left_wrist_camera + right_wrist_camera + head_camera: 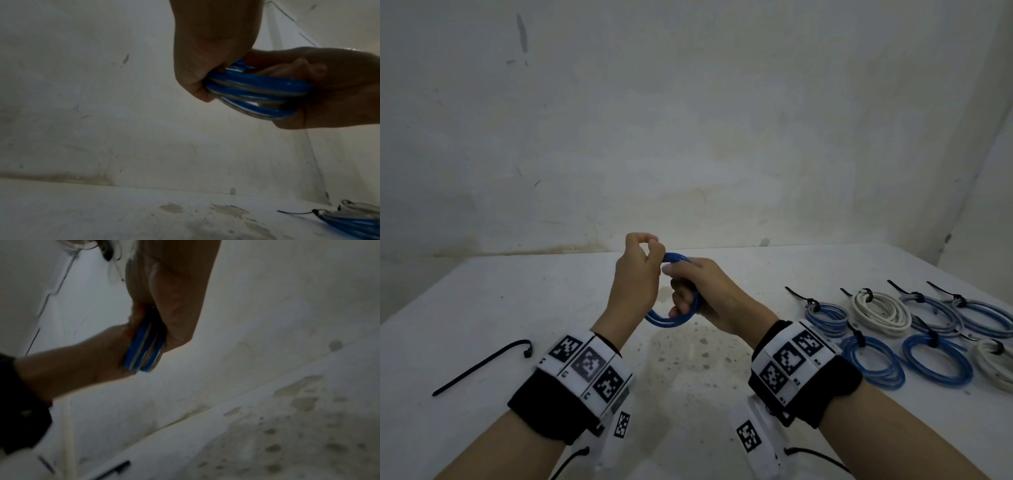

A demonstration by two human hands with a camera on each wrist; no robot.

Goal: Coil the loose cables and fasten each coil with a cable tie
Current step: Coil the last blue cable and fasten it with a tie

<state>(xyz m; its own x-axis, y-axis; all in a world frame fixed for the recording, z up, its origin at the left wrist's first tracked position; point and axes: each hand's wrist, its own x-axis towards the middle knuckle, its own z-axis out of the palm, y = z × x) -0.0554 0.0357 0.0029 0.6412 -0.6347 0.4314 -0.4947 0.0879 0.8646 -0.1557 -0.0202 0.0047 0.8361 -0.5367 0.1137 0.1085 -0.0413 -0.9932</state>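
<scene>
— Item: glossy blue cable coil (672,310), round loops, above the stained white desk (482,308).
— Grip?
— Left hand (635,274) pinches its top; right hand (702,294) fingers curl through it.

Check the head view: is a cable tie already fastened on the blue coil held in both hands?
No: the blue coil shows no tie, and one loose black cable tie lies on the table.

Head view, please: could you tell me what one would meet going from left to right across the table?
loose black cable tie → left hand → blue coil held in both hands → right hand → tied coils in blue and white, lying in two rows at the right.
</scene>
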